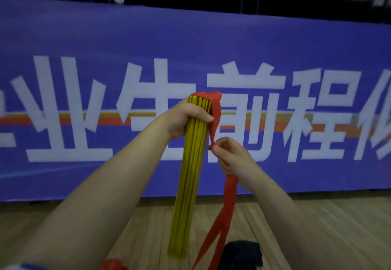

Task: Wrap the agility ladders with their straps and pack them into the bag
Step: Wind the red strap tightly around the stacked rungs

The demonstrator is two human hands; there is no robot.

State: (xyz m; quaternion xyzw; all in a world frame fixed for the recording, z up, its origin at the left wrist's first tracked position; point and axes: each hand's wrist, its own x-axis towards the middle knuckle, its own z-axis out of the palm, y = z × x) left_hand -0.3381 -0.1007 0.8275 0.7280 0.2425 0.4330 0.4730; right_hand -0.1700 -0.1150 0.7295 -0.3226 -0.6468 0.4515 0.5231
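Well, in the head view, the yellow ladder sticks (pixel 189 185) are already stacked into one flat bundle that stands nearly upright in the air, its bottom end near the wooden floor (pixel 317 238). The left hand (pixel 184 119) has its fingers and thumb curled tight round the top part of the bundle. The red strap (pixel 215 109) goes over the top end of the bundle and comes down its right side. The right hand (pixel 230 155) pinches the strap there, just beside the bundle, with its fingers closed on it. Below that hand, two long red tails hang loose toward the floor. So I think the wrapping has only just begun: I see no turns round the middle of the bundle and no knot. Nothing is packed yet. A dark thing (pixel 241 255) lies on the floor at the bottom edge; it may be the bag, but I cannot tell. A blue banner (pixel 211 37) with big white letters stands behind.
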